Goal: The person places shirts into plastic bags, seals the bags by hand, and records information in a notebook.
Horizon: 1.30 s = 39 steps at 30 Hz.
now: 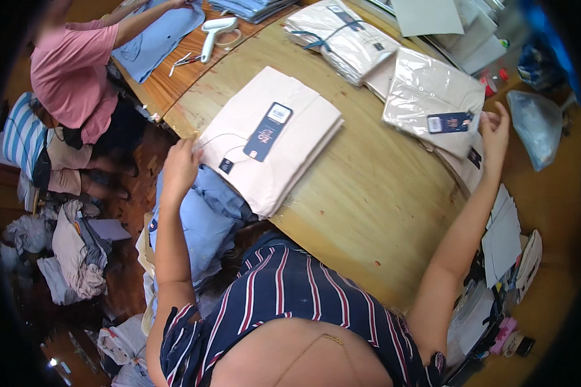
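A stack of folded pale pink shirts (294,106) lies on the wooden table, a dark blue hang tag (269,132) and a small dark tag (226,166) on its top shirt. At the stack's left corner, the fingers of my left hand (182,166) are closed on the edge of a folded shirt; the exact grip is partly hidden. My right hand (494,132) reaches to the right edge of a shirt in clear plastic (432,90), fingers apart and touching or very near it. That packed shirt rests on other pale shirts and carries a dark tag (448,122).
More plastic-packed shirts (342,42) lie at the table's far side. A white tagging gun or scanner-like tool (214,35) and a tape roll (229,40) sit far left. Blue cloth (200,219) hangs below the table's left edge. A person in a pink shirt (77,71) handles blue garments (161,39).
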{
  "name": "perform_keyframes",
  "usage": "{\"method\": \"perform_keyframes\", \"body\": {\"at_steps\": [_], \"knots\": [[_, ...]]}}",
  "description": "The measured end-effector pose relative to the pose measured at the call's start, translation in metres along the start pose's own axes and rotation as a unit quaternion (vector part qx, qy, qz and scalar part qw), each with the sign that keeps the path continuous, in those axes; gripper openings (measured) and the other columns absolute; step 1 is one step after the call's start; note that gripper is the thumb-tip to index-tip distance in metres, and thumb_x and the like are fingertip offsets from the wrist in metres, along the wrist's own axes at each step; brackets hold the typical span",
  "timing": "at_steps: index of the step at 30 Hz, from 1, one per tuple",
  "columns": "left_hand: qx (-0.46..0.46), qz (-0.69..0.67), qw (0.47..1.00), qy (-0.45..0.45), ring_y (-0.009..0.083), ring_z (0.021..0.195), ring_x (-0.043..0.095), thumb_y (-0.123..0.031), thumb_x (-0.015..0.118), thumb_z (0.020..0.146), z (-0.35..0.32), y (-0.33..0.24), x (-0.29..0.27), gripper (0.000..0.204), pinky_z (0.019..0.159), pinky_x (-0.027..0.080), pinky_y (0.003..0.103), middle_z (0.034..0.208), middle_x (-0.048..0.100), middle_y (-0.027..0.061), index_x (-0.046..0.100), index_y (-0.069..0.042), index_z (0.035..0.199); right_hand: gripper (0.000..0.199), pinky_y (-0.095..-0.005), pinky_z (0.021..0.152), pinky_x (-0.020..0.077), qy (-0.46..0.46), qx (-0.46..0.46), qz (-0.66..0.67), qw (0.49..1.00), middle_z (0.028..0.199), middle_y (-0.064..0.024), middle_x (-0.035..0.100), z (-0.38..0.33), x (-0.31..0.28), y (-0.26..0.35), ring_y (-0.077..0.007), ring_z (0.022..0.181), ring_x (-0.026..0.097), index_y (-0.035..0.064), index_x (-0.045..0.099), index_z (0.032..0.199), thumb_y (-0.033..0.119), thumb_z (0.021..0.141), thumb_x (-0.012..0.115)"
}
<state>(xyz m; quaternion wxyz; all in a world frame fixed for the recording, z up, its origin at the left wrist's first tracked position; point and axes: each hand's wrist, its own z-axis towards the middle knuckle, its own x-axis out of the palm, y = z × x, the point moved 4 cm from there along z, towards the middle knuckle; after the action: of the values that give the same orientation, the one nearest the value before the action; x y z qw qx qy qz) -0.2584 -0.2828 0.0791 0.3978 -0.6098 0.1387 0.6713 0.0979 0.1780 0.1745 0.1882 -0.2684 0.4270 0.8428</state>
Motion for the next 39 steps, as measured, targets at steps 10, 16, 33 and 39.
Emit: {"method": "perform_keyframes", "body": {"at_steps": [10, 16, 33, 39], "knots": [[-0.109, -0.108, 0.981, 0.117, 0.0345, 0.082, 0.053, -0.018, 0.07, 0.059, 0.026, 0.017, 0.027, 0.042, 0.072, 0.041, 0.037, 0.084, 0.056, 0.0228, 0.054, 0.006, 0.089, 0.033, -0.0295, 0.073, 0.0415, 0.34, -0.079, 0.01, 0.937, 0.088, -0.0137, 0.057, -0.113, 0.232, 0.097, -0.0203, 0.08, 0.054, 0.0013, 0.056, 0.096, 0.023, 0.071, 0.061], [-0.097, -0.172, 0.97, 0.139, 0.0256, 0.075, 0.057, -0.016, 0.067, 0.065, 0.022, 0.036, 0.047, 0.043, 0.065, 0.042, 0.032, 0.079, 0.056, 0.021, 0.047, 0.003, 0.098, 0.024, -0.0352, 0.075, 0.047, 0.393, 0.372, 0.637, 0.549, 0.1, -0.0112, 0.054, -0.151, 0.238, 0.099, -0.0208, 0.085, 0.055, -0.0001, 0.046, 0.103, 0.011, 0.082, 0.049], [-0.004, -0.443, 0.891, 0.095, 0.0172, 0.096, 0.044, 0.005, 0.048, 0.076, 0.001, -0.014, 0.016, 0.035, 0.082, 0.034, 0.025, 0.102, 0.047, 0.0085, 0.04, -0.001, 0.11, 0.042, -0.0269, 0.082, 0.0392, 0.353, 0.105, 0.454, 0.812, 0.106, -0.0127, 0.051, -0.262, 0.157, 0.16, -0.0165, 0.097, 0.047, -0.0044, 0.038, 0.115, 0.005, 0.077, 0.053], [0.131, -0.426, 0.891, 0.086, 0.0166, 0.091, 0.047, 0.002, 0.049, 0.078, -0.058, -0.16, 0.042, 0.022, 0.075, 0.041, 0.025, 0.097, 0.049, 0.0091, 0.045, 0.001, 0.1, 0.044, -0.0289, 0.084, 0.038, 0.343, 0.172, 0.459, 0.801, 0.107, -0.0131, 0.05, -0.275, 0.014, 0.073, -0.0165, 0.097, 0.046, -0.004, 0.038, 0.115, 0.008, 0.076, 0.055]]}}
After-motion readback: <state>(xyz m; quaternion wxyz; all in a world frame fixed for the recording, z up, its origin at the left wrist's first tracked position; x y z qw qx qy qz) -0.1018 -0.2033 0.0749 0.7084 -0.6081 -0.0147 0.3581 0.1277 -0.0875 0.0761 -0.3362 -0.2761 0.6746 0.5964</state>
